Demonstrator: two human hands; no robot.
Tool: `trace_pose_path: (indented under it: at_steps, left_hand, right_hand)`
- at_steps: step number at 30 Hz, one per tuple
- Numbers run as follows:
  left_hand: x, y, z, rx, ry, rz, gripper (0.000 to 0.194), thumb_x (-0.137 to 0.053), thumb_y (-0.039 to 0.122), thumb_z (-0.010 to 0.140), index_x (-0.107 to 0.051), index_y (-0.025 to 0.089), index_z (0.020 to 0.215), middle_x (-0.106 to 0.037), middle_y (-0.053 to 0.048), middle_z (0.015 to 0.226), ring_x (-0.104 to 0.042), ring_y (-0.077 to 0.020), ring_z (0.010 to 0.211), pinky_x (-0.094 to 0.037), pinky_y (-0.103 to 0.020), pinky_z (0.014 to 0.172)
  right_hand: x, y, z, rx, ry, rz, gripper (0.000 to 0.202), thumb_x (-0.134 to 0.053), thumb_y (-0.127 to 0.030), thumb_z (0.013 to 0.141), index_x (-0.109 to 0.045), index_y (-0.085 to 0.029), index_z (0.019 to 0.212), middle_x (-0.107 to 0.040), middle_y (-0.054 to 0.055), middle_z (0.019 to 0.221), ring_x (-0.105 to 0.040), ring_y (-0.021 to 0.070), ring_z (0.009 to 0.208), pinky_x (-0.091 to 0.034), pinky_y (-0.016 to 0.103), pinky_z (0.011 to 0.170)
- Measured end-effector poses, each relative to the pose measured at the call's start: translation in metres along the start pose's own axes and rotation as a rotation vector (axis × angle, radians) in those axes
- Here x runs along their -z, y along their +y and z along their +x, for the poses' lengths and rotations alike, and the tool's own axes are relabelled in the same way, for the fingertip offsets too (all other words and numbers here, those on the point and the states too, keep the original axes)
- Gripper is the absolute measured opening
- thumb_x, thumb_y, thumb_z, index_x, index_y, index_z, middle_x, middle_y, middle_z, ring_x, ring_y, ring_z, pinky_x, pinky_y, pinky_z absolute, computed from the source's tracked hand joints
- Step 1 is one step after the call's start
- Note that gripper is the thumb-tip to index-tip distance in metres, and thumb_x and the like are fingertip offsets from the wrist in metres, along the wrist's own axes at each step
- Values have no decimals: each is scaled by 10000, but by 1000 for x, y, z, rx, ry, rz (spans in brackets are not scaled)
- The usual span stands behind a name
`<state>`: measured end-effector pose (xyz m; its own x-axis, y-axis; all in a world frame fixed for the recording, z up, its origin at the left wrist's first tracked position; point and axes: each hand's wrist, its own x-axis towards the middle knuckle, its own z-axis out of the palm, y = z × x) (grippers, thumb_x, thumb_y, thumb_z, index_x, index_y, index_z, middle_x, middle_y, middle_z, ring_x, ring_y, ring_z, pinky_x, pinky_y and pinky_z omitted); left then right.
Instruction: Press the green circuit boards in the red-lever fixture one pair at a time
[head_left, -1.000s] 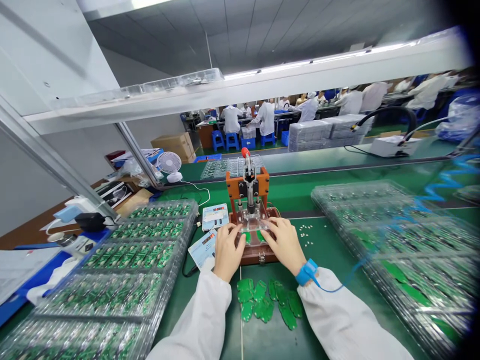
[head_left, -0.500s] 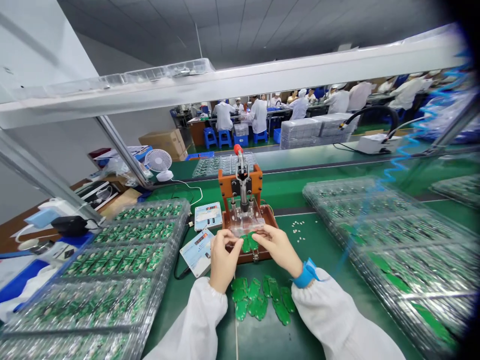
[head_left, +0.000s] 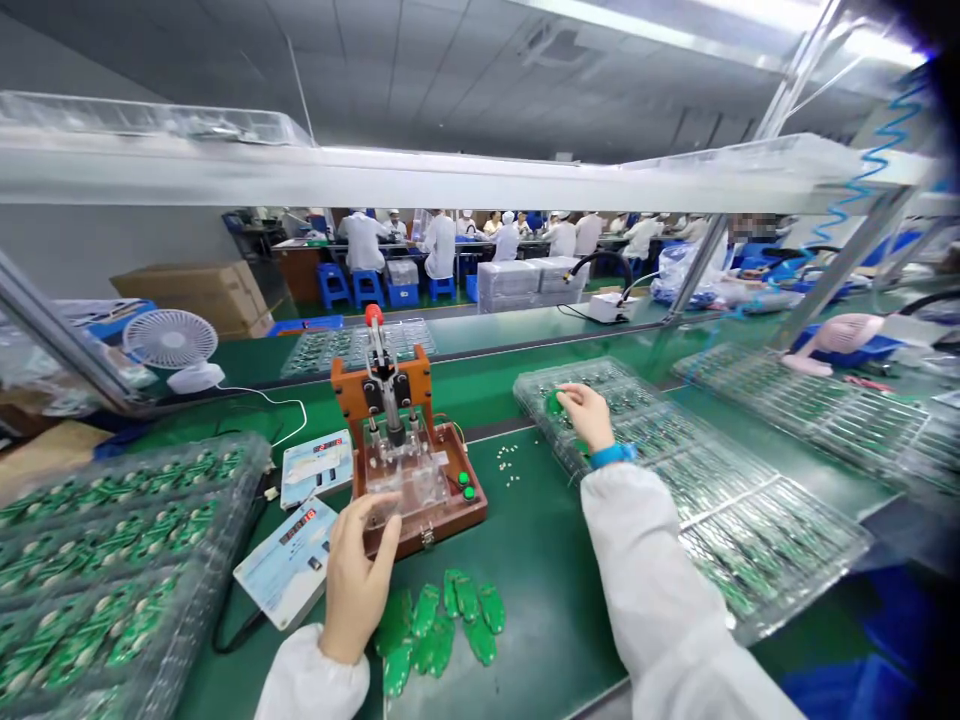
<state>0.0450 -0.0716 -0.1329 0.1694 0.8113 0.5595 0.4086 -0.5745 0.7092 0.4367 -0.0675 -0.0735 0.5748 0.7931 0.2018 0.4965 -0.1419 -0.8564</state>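
Green in the head view: a small board (head_left: 555,402) pinched between the thumb and fingertips of the right hand (head_left: 589,415), over the far left part of a clear plastic tray (head_left: 814,588) full of boards; contact with the tray impossible to tell. Blue band (head_left: 611,455) around the right wrist. Well apart from it, the left hand (head_left: 356,575) at the front left corner of a hand press (head_left: 394,425), fingers curved, thumb and forefinger apart; touch against the press unclear. On top of the press, a red knob (head_left: 373,314); on the base, two green buttons (head_left: 463,480). In front, on the green table (head_left: 547,580), a loose heap of boards (head_left: 435,645), some overlapping. Left of the press, two boxes (head_left: 292,560) with red digits. To the right, scattered white bits (head_left: 510,455). Behind the boxes, a white fan (head_left: 170,340).
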Motion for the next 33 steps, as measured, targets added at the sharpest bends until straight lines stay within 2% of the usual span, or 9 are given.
trace_pose_path:
  at_steps: [2, 4, 10, 15, 21, 27, 29, 31, 33]
  left_hand:
    - [0, 2, 0, -26, -6, 26, 286, -542, 461, 1006, -643, 257, 1179, -684, -66, 1196, -623, -284, 1157, -487, -460, 1005]
    - [-1, 4, -1, -47, -12, 47, 282, -538, 454, 1009, -646, 257, 1180, -684, -65, 1194, -621, -282, 1154, -488, -456, 1002]
    - [0, 2, -1, -56, -4, 48, 270, -538, 433, 1009, -645, 248, 1174, -687, -70, 1194, -620, -284, 1158, -487, -460, 1010]
    - [2, 3, 1, -85, 0, 68, 233, -538, 393, 1015, -646, 259, 1173, -688, -54, 1182, -622, -272, 1145, -498, -435, 987]
    - [3, 3, 1, -207, 0, 118, 191, -535, 296, 1028, -629, 253, 1188, -689, -43, 1174, -618, -241, 1140, -492, -397, 991]
    - [2, 4, 2, -301, 0, 104, 178, -547, 217, 1025, -619, 242, 1186, -684, -38, 1164, -595, -214, 1145, -456, -379, 1021]
    - [3, 7, 2, -303, 3, 73, 124, -555, 193, 1018, -616, 229, 1119, -685, -37, 1134, -594, -206, 1127, -452, -371, 1012]
    - [4, 10, 2, -285, 5, 30, 50, -570, 173, 1007, -593, 217, 1002, -684, -32, 1068, -601, -197, 1083, -460, -357, 975]
    - [5, 13, 3, -265, -1, -7, 109, -579, 163, 1000, -553, 209, 904, -670, -24, 984, -609, -185, 1007, -473, -334, 905]
  right_hand:
    - [21, 17, 28, -74, -6, -104, 314, -646, -372, 992, -641, -177, 1238, -662, 89, 1263, -674, 222, 1072, -588, 439, 919]
    - [29, 31, 44, -118, -56, -189, 307, -647, -366, 992, -645, -185, 1240, -658, 88, 1276, -673, 221, 1070, -592, 429, 914]
    - [23, 57, 53, -149, -202, -368, 313, -649, -367, 992, -644, -184, 1245, -659, 86, 1277, -676, 224, 1073, -594, 428, 913]
    - [12, 61, 65, -173, -160, -487, 324, -652, -364, 989, -636, -183, 1258, -650, 92, 1295, -665, 235, 1111, -582, 453, 943]
    - [-3, 54, 70, -177, -93, -523, 310, -652, -365, 990, -643, -182, 1239, -662, 87, 1266, -673, 225, 1083, -589, 438, 925]
    - [6, 34, 56, -167, 79, -459, 273, -655, -386, 987, -663, -165, 1148, -694, 64, 1134, -688, 187, 959, -597, 390, 850]
    - [11, 18, 52, -131, 162, -398, 254, -635, -408, 995, -674, -158, 1015, -700, 37, 996, -673, 158, 857, -579, 351, 795]
    - [12, -1, 44, -68, 219, -305, 400, -539, -476, 1027, -638, -164, 796, -649, 4, 771, -622, 144, 719, -531, 305, 705]
    - [9, -22, 28, 13, 224, -184, 573, -379, -574, 1050, -543, -200, 647, -515, -24, 578, -533, 141, 587, -454, 284, 601]
